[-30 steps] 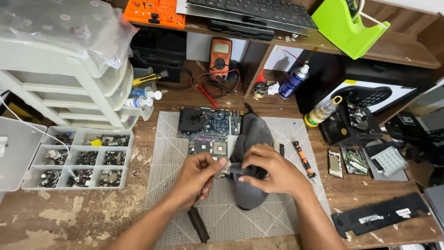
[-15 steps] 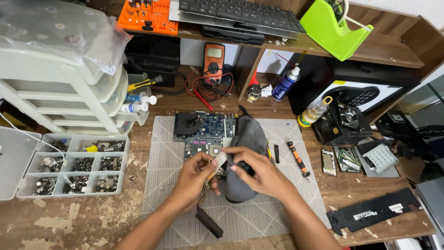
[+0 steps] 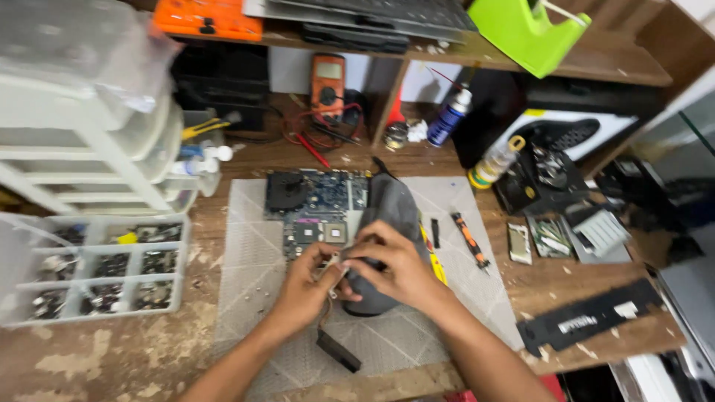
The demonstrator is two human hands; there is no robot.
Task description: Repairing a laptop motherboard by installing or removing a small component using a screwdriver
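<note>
Item: grey part (image 3: 387, 216), on mat (image 3: 246, 246), over board (image 3: 316, 212). Your left hand (image 3: 309, 286) fingers pinch its edge; right hand (image 3: 395, 264) presses, steadying it.

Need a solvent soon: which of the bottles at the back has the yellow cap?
The clear bottle beside the mat's far right corner; the spray can left of it is blue with a white top.

Left hand (image 3: 309, 281) and right hand (image 3: 395, 262) gripping grey cover (image 3: 387, 216), circuit board (image 3: 316, 205) on grey mat (image 3: 246, 260)
</note>
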